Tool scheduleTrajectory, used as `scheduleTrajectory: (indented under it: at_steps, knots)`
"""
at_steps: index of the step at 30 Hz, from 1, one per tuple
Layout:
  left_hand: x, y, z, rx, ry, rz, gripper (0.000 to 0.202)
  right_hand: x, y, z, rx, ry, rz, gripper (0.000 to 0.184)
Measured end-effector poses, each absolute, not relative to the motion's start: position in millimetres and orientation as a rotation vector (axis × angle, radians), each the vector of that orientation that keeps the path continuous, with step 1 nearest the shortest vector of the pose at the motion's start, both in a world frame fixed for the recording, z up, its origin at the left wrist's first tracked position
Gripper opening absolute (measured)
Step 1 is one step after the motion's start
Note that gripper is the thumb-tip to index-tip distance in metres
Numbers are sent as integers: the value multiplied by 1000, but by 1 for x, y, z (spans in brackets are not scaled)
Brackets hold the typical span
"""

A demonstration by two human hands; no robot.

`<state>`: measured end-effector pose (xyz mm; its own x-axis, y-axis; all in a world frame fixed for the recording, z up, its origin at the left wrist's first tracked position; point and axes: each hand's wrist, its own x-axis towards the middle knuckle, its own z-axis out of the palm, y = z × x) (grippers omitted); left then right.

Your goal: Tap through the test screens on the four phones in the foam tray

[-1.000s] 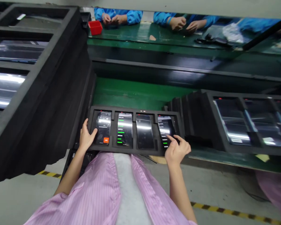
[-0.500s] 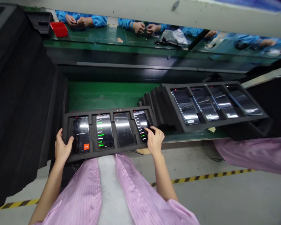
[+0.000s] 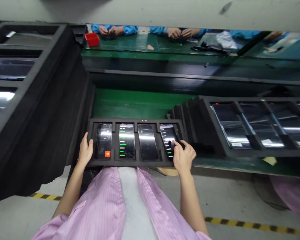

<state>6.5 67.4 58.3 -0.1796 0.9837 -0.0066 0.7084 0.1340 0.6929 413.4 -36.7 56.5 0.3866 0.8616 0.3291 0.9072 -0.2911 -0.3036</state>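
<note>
- Head view, hands: left hand [image 3: 85,151] laid flat on the left end of the foam tray [image 3: 140,120], fingers fairly straight and loose, thumb beside the first phone [image 3: 104,140]; it holds nothing
- Right hand [image 3: 183,158] at the tray's right end; one fingertip on the screen of the fourth phone [image 3: 168,140], the other fingers half curled, gripping nothing
- Tray: black foam, matte, rectangular, four upright pockets; it lies at the near edge of the green table [image 3: 140,101], just ahead of the person's pink striped smock [image 3: 102,206]
- Phones: flat glossy glass slabs; the second phone [image 3: 126,141] shows green bars, the third phone [image 3: 147,142] is dark and reflective
- Risks, as judged: pressure at the near rim could tip the tray off the table edge; a stray fingertip could trigger the wrong control; the glass may smear
- Surroundings: tall foam stack [image 3: 40,116] to the left; leaning stack of filled trays [image 3: 215,146] to the right, liable to slide if nudged; red bin [image 3: 92,39] and co-workers' hands [image 3: 110,30] on the far table
</note>
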Motion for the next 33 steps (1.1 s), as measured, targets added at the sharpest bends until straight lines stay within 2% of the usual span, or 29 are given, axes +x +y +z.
scheduleTrajectory:
  at_steps: [4,10,14,33]
  knots:
    - [11,98,65,1867,1840,667,52,415,-37,54,-2170,-1508,-139,47]
    - [51,156,93,2204,1763,138,52,415,-37,52,-2141,-1460,-122,48]
    - [82,172,102,2289,1626,-73,49,416,-38,51,-2127,-1441,-121,49]
    - [87,178,101,2315,1634,-125,50,412,-36,58,-2175,-1465,-107,46]
